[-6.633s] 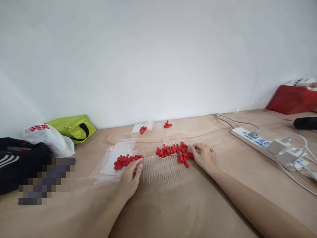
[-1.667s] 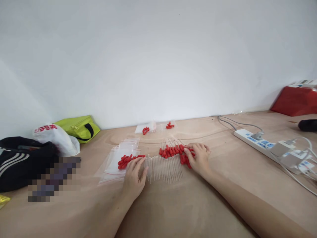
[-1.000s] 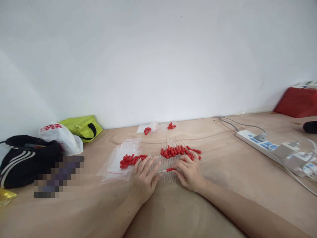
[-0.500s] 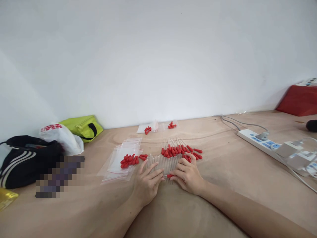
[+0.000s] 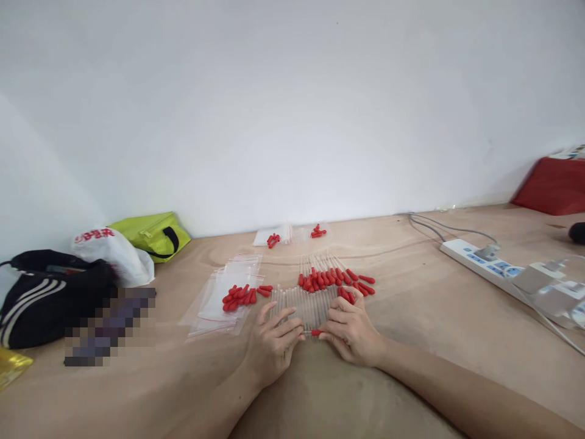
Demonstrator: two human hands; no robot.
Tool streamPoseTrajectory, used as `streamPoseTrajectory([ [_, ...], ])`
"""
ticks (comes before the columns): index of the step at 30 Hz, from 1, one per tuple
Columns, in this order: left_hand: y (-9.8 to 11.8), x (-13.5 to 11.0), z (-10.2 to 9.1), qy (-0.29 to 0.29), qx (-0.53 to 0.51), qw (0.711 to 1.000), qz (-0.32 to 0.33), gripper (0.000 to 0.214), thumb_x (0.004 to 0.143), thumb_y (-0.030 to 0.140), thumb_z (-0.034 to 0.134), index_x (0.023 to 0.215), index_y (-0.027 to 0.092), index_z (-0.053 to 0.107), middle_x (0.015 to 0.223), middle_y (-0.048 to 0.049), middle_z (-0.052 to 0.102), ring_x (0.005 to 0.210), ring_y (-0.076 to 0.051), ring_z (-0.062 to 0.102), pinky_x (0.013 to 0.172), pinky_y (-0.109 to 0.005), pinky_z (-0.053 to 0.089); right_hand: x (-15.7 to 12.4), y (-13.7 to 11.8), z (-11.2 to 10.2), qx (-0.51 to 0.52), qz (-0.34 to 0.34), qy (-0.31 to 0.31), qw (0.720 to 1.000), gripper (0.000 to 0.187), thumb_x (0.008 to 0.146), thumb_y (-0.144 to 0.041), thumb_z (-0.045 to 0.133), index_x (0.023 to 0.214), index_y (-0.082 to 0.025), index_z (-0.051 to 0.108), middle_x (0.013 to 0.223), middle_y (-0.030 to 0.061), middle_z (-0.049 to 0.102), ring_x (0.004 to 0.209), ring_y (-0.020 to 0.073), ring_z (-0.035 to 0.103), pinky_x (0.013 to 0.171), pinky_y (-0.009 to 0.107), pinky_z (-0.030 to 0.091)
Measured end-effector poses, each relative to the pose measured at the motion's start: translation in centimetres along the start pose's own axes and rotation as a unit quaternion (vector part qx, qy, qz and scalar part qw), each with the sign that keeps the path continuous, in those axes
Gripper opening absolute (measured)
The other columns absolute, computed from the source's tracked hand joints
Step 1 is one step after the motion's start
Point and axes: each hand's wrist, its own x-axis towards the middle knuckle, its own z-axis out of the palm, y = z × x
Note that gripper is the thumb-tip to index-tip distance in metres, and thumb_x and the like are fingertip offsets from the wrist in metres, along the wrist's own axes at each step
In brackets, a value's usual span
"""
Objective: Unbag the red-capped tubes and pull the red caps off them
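Observation:
My left hand (image 5: pixel 276 335) is closed, pinching a thin glass dropper tube near its end. Opposite it, my right hand (image 5: pixel 351 326) grips a red rubber bulb (image 5: pixel 315 333) between thumb and fingers. The bulb meets the tube end in the gap between both hands. Just beyond lies a row of bare glass tubes (image 5: pixel 304 305), side by side. Behind that row rest several droppers with red bulbs fitted (image 5: pixel 322 279), tips towards the wall. Loose red bulbs (image 5: pixel 237 297) are heaped on clear zip bags (image 5: pixel 219 317) to the left.
Two small bags with red bulbs (image 5: pixel 273 240) lie by the wall. On the right is a power strip (image 5: pixel 475 263) with plugs and cables, and a red bag (image 5: pixel 553 186). A black bag (image 5: pixel 55 299), white plastic bag (image 5: pixel 121 250) and lime-green bag (image 5: pixel 150 231) stand left.
Both hands have shifted slightly towards me with the tube and bulb. The hands stay close together and keep their pinch.

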Motion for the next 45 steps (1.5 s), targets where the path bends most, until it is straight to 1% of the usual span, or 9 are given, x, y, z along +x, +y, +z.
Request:
streamPoseTrajectory([
  [11, 0.3, -0.1, -0.4, -0.031, 0.014, 0.999, 0.014, 0.021, 0.086, 0.017, 0.041, 0.078, 0.022, 0.061, 0.08, 0.0032, 0.069, 0.087, -0.013, 0.061, 0.086, -0.032, 0.033, 0.0, -0.3, -0.4, 0.004, -0.007, -0.024, 1.0, 0.019, 0.08, -0.024, 0.043, 0.067, -0.02, 0.055, 0.06, -0.0027, 0.049, 0.073, 0.0138, 0.046, 0.096, 0.049, 0.01],
  [16, 0.2, -0.3, -0.5, -0.026, 0.0, 1.0, 0.014, 0.021, 0.085, 0.015, 0.041, 0.079, 0.021, 0.06, 0.081, 0.0026, 0.069, 0.086, -0.013, 0.061, 0.084, -0.031, 0.036, 0.0, -0.3, -0.6, 0.004, -0.008, -0.02, 1.0, 0.021, 0.08, -0.023, 0.038, 0.064, -0.019, 0.052, 0.059, -0.0028, 0.047, 0.067, 0.0124, 0.044, 0.094, 0.046, 0.015],
  [20, -0.5, -0.9, -0.7, 0.007, -0.003, 1.0, -0.021, 0.017, 0.084, 0.014, 0.043, 0.08, 0.02, 0.059, 0.081, -0.0001, 0.067, 0.082, -0.013, 0.061, 0.076, -0.027, 0.042, -0.2, 0.2, -1.2, 0.001, 0.049, 0.035, 0.998, 0.024, 0.082, -0.022, 0.035, 0.064, -0.018, 0.051, 0.06, -0.0019, 0.05, 0.064, 0.0119, 0.044, 0.087, 0.039, 0.023],
  [25, -2.0, -1.6, 0.0, 0.044, 0.038, 0.992, -0.115, 0.021, 0.085, 0.019, 0.043, 0.099, 0.018, 0.059, 0.088, -0.0055, 0.057, 0.069, -0.011, 0.057, 0.063, -0.023, 0.048, -0.3, 2.0, -1.5, -0.005, 0.131, 0.109, 0.985, 0.02, 0.086, -0.024, 0.039, 0.087, -0.021, 0.058, 0.074, 0.0007, 0.061, 0.072, 0.0122, 0.052, 0.082, 0.033, 0.026],
  [30, -2.9, -1.5, 0.7, 0.025, 0.063, 0.984, -0.167, 0.036, 0.084, 0.011, 0.034, 0.115, 0.016, 0.051, 0.098, -0.0097, 0.05, 0.08, -0.015, 0.056, 0.07, -0.028, 0.049, -0.9, 5.7, -2.1, -0.049, 0.309, 0.142, 0.939, 0.025, 0.084, -0.033, 0.04, 0.093, -0.02, 0.058, 0.084, 0.0047, 0.064, 0.078, 0.0168, 0.054, 0.083, 0.036, 0.024],
  [33, -3.2, -1.6, 1.0, 0.004, 0.052, 0.985, -0.165, 0.04, 0.082, 0.008, 0.031, 0.117, 0.017, 0.05, 0.097, -0.0093, 0.05, 0.083, -0.015, 0.056, 0.071, -0.029, 0.049, -1.7, 7.5, -2.6, -0.048, 0.39, 0.122, 0.912, 0.027, 0.079, -0.042, 0.043, 0.083, -0.021, 0.06, 0.079, 0.0026, 0.065, 0.076, 0.0181, 0.054, 0.083, 0.038, 0.023],
  [36, -3.3, -1.7, 1.2, -0.009, 0.036, 0.984, -0.172, 0.039, 0.084, 0.013, 0.033, 0.118, 0.019, 0.049, 0.094, -0.008, 0.052, 0.083, -0.016, 0.057, 0.073, -0.03, 0.049, -2.4, 8.2, -2.9, -0.05, 0.414, 0.098, 0.904, 0.029, 0.076, -0.046, 0.044, 0.074, -0.023, 0.061, 0.077, 0.0012, 0.065, 0.079, 0.0196, 0.052, 0.084, 0.04, 0.02],
  [42, -3.1, -1.6, 0.7, -0.031, 0.04, 0.982, -0.184, 0.034, 0.083, 0.03, 0.043, 0.113, 0.018, 0.053, 0.101, -0.0098, 0.055, 0.092, -0.021, 0.055, 0.08, -0.037, 0.047, -2.4, 8.0, -2.8, -0.106, 0.399, 0.062, 0.909, 0.029, 0.075, -0.047, 0.045, 0.072, -0.024, 0.063, 0.078, 0.0027, 0.064, 0.083, 0.0218, 0.05, 0.082, 0.041, 0.02],
  [45, -3.2, -1.8, -0.1, -0.084, 0.051, 0.98, -0.174, 0.049, 0.079, 0.041, 0.049, 0.122, 0.019, 0.044, 0.115, -0.012, 0.051, 0.106, -0.026, 0.048, 0.087, -0.043, 0.042, -2.4, 7.9, -2.7, -0.113, 0.413, 0.034, 0.903, 0.028, 0.074, -0.046, 0.047, 0.071, -0.025, 0.064, 0.077, 0.0024, 0.064, 0.083, 0.0219, 0.05, 0.079, 0.041, 0.022],
])
